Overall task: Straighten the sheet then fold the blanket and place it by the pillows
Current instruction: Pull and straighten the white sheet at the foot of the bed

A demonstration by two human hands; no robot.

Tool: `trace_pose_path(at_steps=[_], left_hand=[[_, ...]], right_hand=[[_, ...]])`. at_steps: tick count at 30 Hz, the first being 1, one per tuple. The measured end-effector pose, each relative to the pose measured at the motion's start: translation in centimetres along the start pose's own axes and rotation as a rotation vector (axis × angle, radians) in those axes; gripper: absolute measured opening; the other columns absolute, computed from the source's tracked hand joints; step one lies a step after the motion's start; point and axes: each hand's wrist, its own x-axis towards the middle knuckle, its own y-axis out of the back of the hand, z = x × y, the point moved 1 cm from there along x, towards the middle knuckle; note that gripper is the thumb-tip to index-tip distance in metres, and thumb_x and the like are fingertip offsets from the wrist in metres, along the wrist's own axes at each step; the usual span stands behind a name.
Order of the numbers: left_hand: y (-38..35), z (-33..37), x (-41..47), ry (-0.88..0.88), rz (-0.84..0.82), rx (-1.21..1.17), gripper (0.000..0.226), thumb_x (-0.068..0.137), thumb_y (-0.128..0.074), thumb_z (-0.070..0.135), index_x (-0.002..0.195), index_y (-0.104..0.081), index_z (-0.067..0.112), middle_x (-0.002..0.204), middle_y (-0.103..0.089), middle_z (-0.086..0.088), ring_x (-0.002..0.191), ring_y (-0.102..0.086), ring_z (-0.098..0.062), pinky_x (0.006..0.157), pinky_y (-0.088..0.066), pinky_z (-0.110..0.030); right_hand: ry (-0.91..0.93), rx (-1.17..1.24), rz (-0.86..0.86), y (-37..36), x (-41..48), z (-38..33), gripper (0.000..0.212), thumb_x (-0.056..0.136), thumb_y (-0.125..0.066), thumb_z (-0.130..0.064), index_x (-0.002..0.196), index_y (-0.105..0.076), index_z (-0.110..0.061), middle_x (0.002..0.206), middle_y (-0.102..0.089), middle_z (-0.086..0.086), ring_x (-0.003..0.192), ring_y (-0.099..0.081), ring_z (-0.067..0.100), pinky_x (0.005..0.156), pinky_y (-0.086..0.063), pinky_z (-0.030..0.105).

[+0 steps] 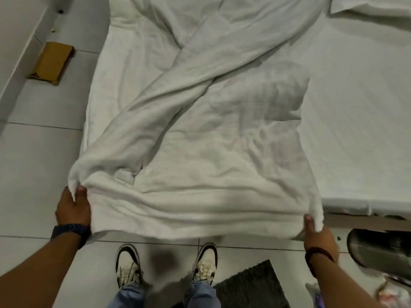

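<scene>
A white, wrinkled blanket [200,134] lies twisted across the bed and hangs over its near edge. My left hand [73,207] pinches the blanket's near left corner. My right hand [319,236] grips the near right corner, thumb on top. Between my hands the blanket's edge is stretched, just above my shoes. The white fitted sheet [355,107] covers the mattress and shows smooth on the right side. A white pillow [373,7] lies at the top right corner of the bed, partly cut off by the frame edge.
A brown cardboard box [51,61] lies on the grey tiled floor [40,165] left of the bed. A dark mat [251,285] sits by my right shoe. A round grey fan-like object [380,247] stands at the bed's near right corner.
</scene>
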Motion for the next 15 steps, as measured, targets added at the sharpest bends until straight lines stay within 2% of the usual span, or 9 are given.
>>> trace_pose_path(at_steps=[1, 3, 5, 6, 8, 10, 12, 13, 15], left_hand=[[-0.2, -0.2, 0.1, 0.018, -0.02, 0.01, 0.035, 0.095, -0.044, 0.041, 0.119, -0.055, 0.017, 0.122, -0.058, -0.02, 0.11, -0.053, -0.038, 0.093, -0.04, -0.043], [-0.2, 0.0, 0.7, 0.019, -0.034, 0.054, 0.034, 0.093, -0.046, 0.038, 0.118, -0.054, 0.015, 0.122, -0.056, -0.023, 0.108, -0.054, -0.04, 0.09, -0.042, -0.046], [-0.3, 1.2, 1.3, -0.086, 0.041, 0.049, 0.036, 0.086, -0.049, 0.033, 0.117, -0.05, 0.014, 0.123, -0.052, -0.025, 0.1, -0.056, -0.034, 0.086, -0.045, -0.045], [-0.3, 2.2, 1.2, -0.166, 0.071, 0.007, 0.04, 0.084, -0.05, 0.033, 0.12, -0.048, 0.016, 0.126, -0.049, -0.022, 0.099, -0.054, -0.029, 0.086, -0.044, -0.042], [-0.7, 3.7, 1.1, -0.279, 0.027, 0.004, 0.054, 0.078, -0.055, 0.042, 0.125, -0.044, 0.017, 0.126, -0.051, -0.019, 0.1, -0.053, -0.028, 0.087, -0.044, -0.04], [-0.6, 3.9, 1.1, -0.278, -0.027, 0.15, 0.065, 0.07, -0.062, 0.056, 0.119, -0.048, 0.015, 0.116, -0.056, -0.016, 0.096, -0.055, -0.032, 0.079, -0.048, -0.044], [0.2, 3.1, 1.4, -0.272, -0.038, 0.258, 0.056, 0.071, -0.068, 0.06, 0.1, -0.05, 0.015, 0.098, -0.056, -0.009, 0.082, -0.052, -0.029, 0.068, -0.044, -0.04], [0.6, 2.6, 1.7, -0.268, -0.042, 0.287, 0.047, 0.076, -0.069, 0.056, 0.088, -0.048, 0.016, 0.089, -0.055, -0.008, 0.075, -0.05, -0.027, 0.063, -0.041, -0.037], [1.3, 1.8, 2.2, -0.243, -0.041, 0.293, 0.043, 0.082, -0.067, 0.047, 0.071, -0.041, 0.014, 0.071, -0.054, -0.007, 0.063, -0.049, -0.028, 0.051, -0.035, -0.032]], right_hand=[[-0.041, -0.026, -0.004, -0.5, -0.4, -0.3, 0.069, 0.085, -0.045, -0.066, 0.114, -0.056, -0.004, 0.112, -0.06, 0.03, 0.099, -0.058, 0.044, 0.077, -0.044, 0.045], [-0.017, -0.075, 0.191, -0.8, -0.9, -2.7, 0.064, 0.084, -0.053, -0.057, 0.118, -0.05, -0.003, 0.116, -0.056, 0.029, 0.104, -0.055, 0.046, 0.084, -0.046, 0.053], [0.263, -0.004, 0.413, -0.6, -2.0, -6.5, 0.057, 0.079, -0.052, -0.048, 0.12, -0.047, -0.008, 0.121, -0.053, 0.027, 0.109, -0.052, 0.045, 0.087, -0.047, 0.057], [0.468, 0.018, 0.426, -0.7, -2.5, -8.4, 0.059, 0.078, -0.053, -0.049, 0.124, -0.045, -0.012, 0.128, -0.05, 0.026, 0.116, -0.048, 0.044, 0.091, -0.045, 0.056], [0.764, -0.12, 0.301, -1.8, -3.3, -11.3, 0.069, 0.08, -0.055, -0.056, 0.136, -0.038, -0.02, 0.144, -0.038, 0.02, 0.132, -0.036, 0.036, 0.101, -0.035, 0.051], [0.78, -0.286, 0.167, -3.4, -3.3, -12.5, 0.067, 0.084, -0.051, -0.062, 0.14, -0.035, -0.029, 0.148, -0.034, 0.013, 0.136, -0.031, 0.031, 0.103, -0.03, 0.05], [0.715, -0.312, 0.175, -4.0, -2.8, -12.6, 0.05, 0.089, -0.049, -0.053, 0.131, -0.046, -0.026, 0.133, -0.045, 0.018, 0.123, -0.04, 0.037, 0.093, -0.036, 0.052], [0.717, -0.307, 0.202, -3.8, -2.5, -12.6, 0.042, 0.093, -0.048, -0.045, 0.125, -0.052, -0.019, 0.12, -0.051, 0.022, 0.11, -0.046, 0.04, 0.085, -0.04, 0.052], [0.775, -0.353, 0.202, -3.3, -1.7, -12.5, 0.029, 0.097, -0.044, -0.025, 0.116, -0.055, -0.005, 0.098, -0.056, 0.026, 0.089, -0.052, 0.043, 0.072, -0.042, 0.049]])
